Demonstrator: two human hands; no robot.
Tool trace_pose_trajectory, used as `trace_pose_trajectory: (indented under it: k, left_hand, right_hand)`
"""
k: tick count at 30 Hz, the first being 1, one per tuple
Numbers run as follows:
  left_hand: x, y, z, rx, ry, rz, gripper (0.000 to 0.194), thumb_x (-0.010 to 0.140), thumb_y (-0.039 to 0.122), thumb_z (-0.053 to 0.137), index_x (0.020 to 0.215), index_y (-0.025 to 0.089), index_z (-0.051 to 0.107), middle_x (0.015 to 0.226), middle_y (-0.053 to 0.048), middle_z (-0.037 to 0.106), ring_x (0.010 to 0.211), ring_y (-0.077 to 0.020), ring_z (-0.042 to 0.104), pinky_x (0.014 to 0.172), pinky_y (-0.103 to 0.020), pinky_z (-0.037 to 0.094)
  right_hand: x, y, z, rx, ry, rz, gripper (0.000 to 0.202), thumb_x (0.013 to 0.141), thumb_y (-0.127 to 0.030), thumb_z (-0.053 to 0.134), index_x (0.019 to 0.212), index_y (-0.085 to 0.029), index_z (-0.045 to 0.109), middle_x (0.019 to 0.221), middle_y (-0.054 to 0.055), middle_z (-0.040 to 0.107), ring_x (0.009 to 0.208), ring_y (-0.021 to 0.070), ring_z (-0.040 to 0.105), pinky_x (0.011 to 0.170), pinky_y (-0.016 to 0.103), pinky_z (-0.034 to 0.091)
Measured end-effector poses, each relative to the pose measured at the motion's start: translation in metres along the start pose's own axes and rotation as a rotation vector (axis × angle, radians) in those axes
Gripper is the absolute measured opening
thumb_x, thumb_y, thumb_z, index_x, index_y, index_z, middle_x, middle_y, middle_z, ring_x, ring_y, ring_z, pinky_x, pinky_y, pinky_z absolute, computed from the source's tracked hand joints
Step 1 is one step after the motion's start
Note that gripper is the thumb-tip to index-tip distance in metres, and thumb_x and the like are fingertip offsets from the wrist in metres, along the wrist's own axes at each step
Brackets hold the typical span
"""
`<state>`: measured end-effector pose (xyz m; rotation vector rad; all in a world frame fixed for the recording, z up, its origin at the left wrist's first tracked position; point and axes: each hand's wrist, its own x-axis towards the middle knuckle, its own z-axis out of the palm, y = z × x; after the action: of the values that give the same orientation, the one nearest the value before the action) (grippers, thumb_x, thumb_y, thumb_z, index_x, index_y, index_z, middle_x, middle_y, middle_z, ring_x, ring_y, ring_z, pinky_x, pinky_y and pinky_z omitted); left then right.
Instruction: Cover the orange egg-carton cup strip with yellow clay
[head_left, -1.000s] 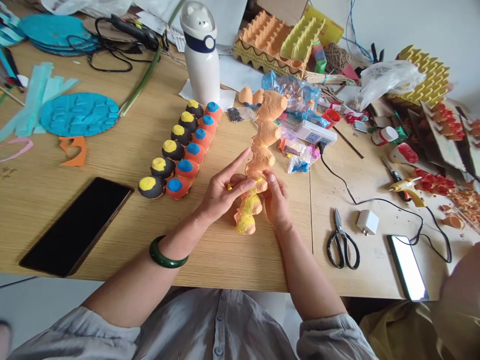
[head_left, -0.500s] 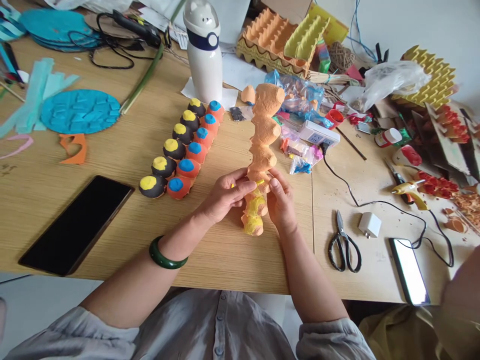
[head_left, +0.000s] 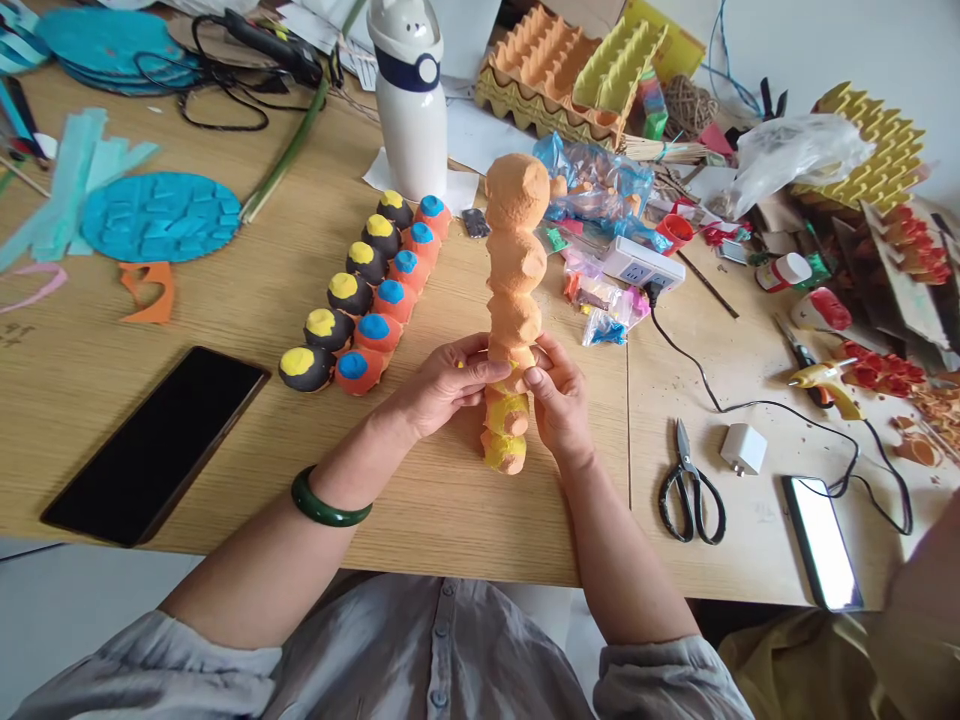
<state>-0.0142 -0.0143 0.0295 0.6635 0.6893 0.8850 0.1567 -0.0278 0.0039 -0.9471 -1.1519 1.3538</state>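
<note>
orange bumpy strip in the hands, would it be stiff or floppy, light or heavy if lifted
The orange strip is probably fairly stiff: it runs straight beyond the left hand and right hand. Its rough, pulp-like look suggests it is light for its size. Its ragged edges hint it might tear if bent hard.

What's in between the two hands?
In the head view, a bumpy orange strip is between the left hand and the right hand. Both touch it, and its lower bumps are partly yellow.
</note>
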Motion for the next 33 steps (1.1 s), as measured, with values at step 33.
trace_pose_trajectory:
  k: [33]
  left_hand:
    - [0.0020, 0.0055, 0.0008, -0.051, -0.010, -0.190, 0.035, 0.057, 0.020, 0.089, 0.065, 0.017, 0.055, 0.055, 0.008, 0.037, 0.047, -0.0012, 0.020, 0.041, -0.015, 0.018]
  right_hand:
    - [-0.0042, 0.0036, -0.0022, -0.024, 0.051, 0.050, 0.034, 0.085, -0.056, 0.083, 0.111, -0.034, 0.084, 0.121, 0.000, 0.084, 0.117, 0.0263, 0.076, 0.106, 0.047, 0.061]
